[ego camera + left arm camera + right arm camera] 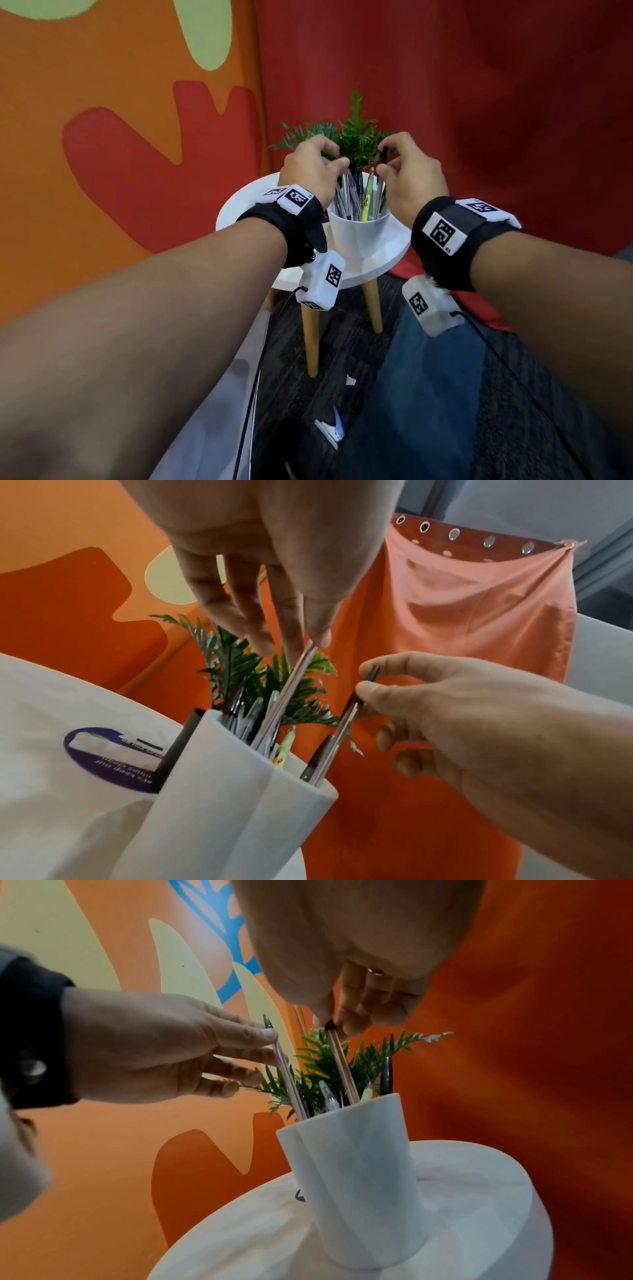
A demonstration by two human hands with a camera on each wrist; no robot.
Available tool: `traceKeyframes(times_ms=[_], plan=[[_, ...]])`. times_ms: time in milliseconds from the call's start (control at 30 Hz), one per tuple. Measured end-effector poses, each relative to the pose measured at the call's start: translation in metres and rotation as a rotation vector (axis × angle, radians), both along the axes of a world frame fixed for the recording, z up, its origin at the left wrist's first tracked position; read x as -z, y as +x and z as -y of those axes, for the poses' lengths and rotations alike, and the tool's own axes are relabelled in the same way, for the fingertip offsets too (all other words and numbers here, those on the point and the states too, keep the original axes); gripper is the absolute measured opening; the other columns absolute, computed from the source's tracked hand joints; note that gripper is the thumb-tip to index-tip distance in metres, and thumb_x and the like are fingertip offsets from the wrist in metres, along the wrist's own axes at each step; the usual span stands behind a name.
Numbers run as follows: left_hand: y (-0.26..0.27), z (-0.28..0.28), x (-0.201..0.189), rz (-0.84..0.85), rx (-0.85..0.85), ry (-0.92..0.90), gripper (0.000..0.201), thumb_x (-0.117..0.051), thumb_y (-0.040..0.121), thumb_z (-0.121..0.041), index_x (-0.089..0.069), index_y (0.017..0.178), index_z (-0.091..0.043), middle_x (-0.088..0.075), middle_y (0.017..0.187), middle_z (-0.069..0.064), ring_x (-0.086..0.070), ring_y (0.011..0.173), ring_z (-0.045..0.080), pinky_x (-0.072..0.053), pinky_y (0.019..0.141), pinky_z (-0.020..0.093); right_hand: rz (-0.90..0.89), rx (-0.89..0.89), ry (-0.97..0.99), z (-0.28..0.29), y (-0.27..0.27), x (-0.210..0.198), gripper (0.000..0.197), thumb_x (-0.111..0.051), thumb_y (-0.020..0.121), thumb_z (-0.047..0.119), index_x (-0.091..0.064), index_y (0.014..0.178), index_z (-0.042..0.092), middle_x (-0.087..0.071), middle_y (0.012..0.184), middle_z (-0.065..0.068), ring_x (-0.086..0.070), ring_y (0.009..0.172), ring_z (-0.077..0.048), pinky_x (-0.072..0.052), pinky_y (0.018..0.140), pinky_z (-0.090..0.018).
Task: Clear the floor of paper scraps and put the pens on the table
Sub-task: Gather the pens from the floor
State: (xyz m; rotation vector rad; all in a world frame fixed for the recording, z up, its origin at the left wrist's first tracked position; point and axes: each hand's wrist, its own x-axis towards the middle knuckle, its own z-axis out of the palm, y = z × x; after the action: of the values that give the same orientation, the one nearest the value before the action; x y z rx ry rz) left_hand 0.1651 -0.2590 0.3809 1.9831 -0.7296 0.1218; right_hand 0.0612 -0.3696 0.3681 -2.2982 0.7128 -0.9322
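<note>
The left hand's (270,561) fingers (318,631) pinch the top of a clear pen (291,691) whose lower end stands in the white cup (240,791). The right hand's (462,710) thumb and forefinger pinch a second clear pen with a dark cap (342,723), its lower end also inside the cup, against the near rim. The left wrist view shows both grips plainly. It alone shows a dark marker (178,750) leaning outside the cup and a purple round sticker (103,758) on the table (51,710).

The right wrist view gives the opposite side: the right hand's fingers (356,1026) meet on the dark cap of their pen (342,1069), and the left hand (154,1047) holds its pen (287,1074) slanted out over the cup (352,1177). A ring (376,972) shows only here.

From the head view the hands (313,168) (409,171) hide the pinches, but the cup (359,236) is seen full of pens, a yellow-green one (367,200) among them, standing on the round white table (239,205) in front of a fern (356,137). Only this view shows the dark carpet (329,346), where paper scraps lie: a small white one (350,380) and a white and blue one (334,428).
</note>
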Motion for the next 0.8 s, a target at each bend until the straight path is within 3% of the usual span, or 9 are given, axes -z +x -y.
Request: traceKeyframes(times_ms=[167, 300, 400, 500, 567, 633, 700, 800], plan=[[0.007, 0.009, 0.012, -0.022, 0.001, 0.092, 0.013, -0.072, 0.081, -0.035, -0.062, 0.086, -0.027, -0.070, 0.078, -0.003, -0.067, 0.075, 0.019, -0.056, 0.071, 0.035, -0.146, 0.058, -0.009, 0.005, 0.017, 0.001, 0.025, -0.053, 0.095, 0.028, -0.053, 0.119, 0.029, -0.065, 0.104, -0.007, -0.061, 0.091, -0.031, -0.049, 0.077, -0.035], [0.010, 0.012, 0.020, -0.034, -0.012, 0.168, 0.016, -0.073, 0.081, -0.035, -0.065, 0.088, -0.022, -0.068, 0.080, 0.000, -0.064, 0.075, 0.023, -0.048, 0.062, 0.028, -0.245, 0.105, -0.056, 0.008, 0.027, -0.002, 0.037, -0.055, 0.096, 0.025, -0.049, 0.132, 0.026, -0.063, 0.117, -0.012, -0.060, 0.101, -0.034, -0.045, 0.077, -0.034], [0.010, 0.014, 0.021, -0.084, -0.001, 0.196, 0.022, -0.074, 0.082, -0.030, -0.070, 0.101, -0.020, -0.071, 0.090, 0.003, -0.066, 0.083, 0.025, -0.055, 0.072, 0.033, -0.310, 0.114, -0.027, 0.009, 0.030, -0.001, 0.041, -0.058, 0.094, 0.022, -0.050, 0.134, 0.023, -0.063, 0.120, -0.012, -0.060, 0.106, -0.035, -0.047, 0.083, -0.036], [0.010, 0.008, 0.021, -0.102, 0.036, 0.204, 0.038, -0.074, 0.083, -0.022, -0.066, 0.121, -0.016, -0.073, 0.098, 0.002, -0.067, 0.094, 0.020, -0.053, 0.088, 0.034, -0.309, 0.094, 0.003, 0.009, 0.026, 0.000, 0.041, -0.058, 0.093, 0.023, -0.052, 0.134, 0.025, -0.065, 0.119, -0.009, -0.059, 0.110, -0.033, -0.050, 0.092, -0.038], [0.007, 0.003, 0.018, -0.107, 0.064, 0.152, 0.041, -0.073, 0.084, -0.017, -0.063, 0.124, -0.014, -0.073, 0.098, 0.000, -0.067, 0.095, 0.017, -0.054, 0.090, 0.033, -0.286, 0.086, 0.002, 0.008, 0.020, -0.002, 0.039, -0.055, 0.093, 0.024, -0.053, 0.133, 0.028, -0.066, 0.118, -0.006, -0.060, 0.109, -0.032, -0.050, 0.092, -0.038], [-0.002, -0.004, 0.013, -0.070, 0.063, 0.117, 0.031, -0.071, 0.086, -0.021, -0.066, 0.116, -0.018, -0.071, 0.090, -0.005, -0.067, 0.088, 0.015, -0.054, 0.078, 0.027, -0.216, 0.087, 0.000, 0.003, 0.009, -0.005, 0.029, -0.053, 0.092, 0.023, -0.058, 0.120, 0.029, -0.067, 0.109, -0.003, -0.062, 0.100, -0.030, -0.051, 0.086, -0.036], [-0.018, -0.012, 0.008, 0.004, 0.050, 0.115, 0.011, -0.067, 0.087, -0.029, -0.068, 0.095, -0.022, -0.063, 0.071, -0.010, -0.061, 0.071, 0.013, -0.047, 0.060, 0.023, -0.110, 0.079, -0.004, -0.009, -0.005, -0.006, 0.013, -0.052, 0.089, 0.019, -0.056, 0.101, 0.024, -0.063, 0.094, -0.002, -0.060, 0.085, -0.030, -0.050, 0.075, -0.035], [-0.053, -0.028, 0.014, 0.061, 0.069, 0.131, 0.021, -0.059, 0.086, -0.031, -0.053, 0.067, -0.024, -0.053, 0.056, -0.008, -0.054, 0.060, 0.017, -0.040, 0.054, 0.026, -0.020, 0.029, 0.013, -0.038, -0.029, 0.002, 0.009, -0.046, 0.085, 0.013, -0.041, 0.086, 0.021, -0.055, 0.079, -0.006, -0.050, 0.070, -0.032, -0.042, 0.064, -0.038]])
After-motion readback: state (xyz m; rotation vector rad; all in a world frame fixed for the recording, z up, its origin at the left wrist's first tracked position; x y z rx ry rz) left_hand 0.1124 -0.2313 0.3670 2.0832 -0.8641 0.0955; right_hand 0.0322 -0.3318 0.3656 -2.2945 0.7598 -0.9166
